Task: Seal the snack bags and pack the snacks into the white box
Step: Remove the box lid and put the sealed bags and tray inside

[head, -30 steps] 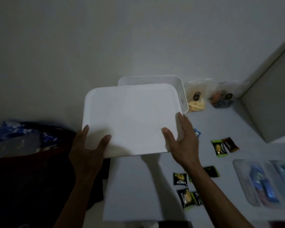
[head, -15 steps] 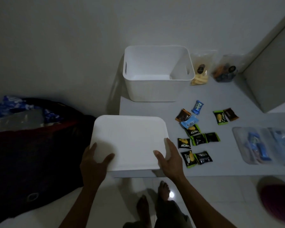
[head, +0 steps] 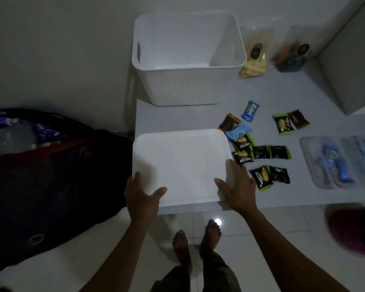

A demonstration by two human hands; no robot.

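Resting flat at the near left corner of the pale surface (head: pixel 198 116), the white lid (head: pixel 180 163) lies under both hands. The left hand (head: pixel 142 197) has its grip around the lid's near left corner, thumb lying on top and fingers spread along the left edge. The right hand (head: pixel 237 186) holds the near right corner the same way, thumb on top and fingers spread up the right edge; whether either hand presses down or only touches, I cannot tell.

At the far left corner of the surface stands the white box (head: pixel 188 81), open, nothing seen inside it, well apart from the lid. Just beside the box on the right a clear snack bag (head: pixel 254 57) holds yellow pieces, and a second clear bag (head: pixel 291 53) with darker contents stands further right along the far edge.

Small snack packets (head: pixel 261 152) lie scattered in the middle of the surface, just beside the lid's right edge: green and black ones, a blue one (head: pixel 250 110) and a brown one (head: pixel 229 124). Flat clear pouches (head: pixel 335 163) with blue contents lie near the right edge.

Below the near edge, bare feet (head: pixel 196 239) stand on a tiled floor (head: pixel 272 239), and a dark bag (head: pixel 51 180) sits off the left edge
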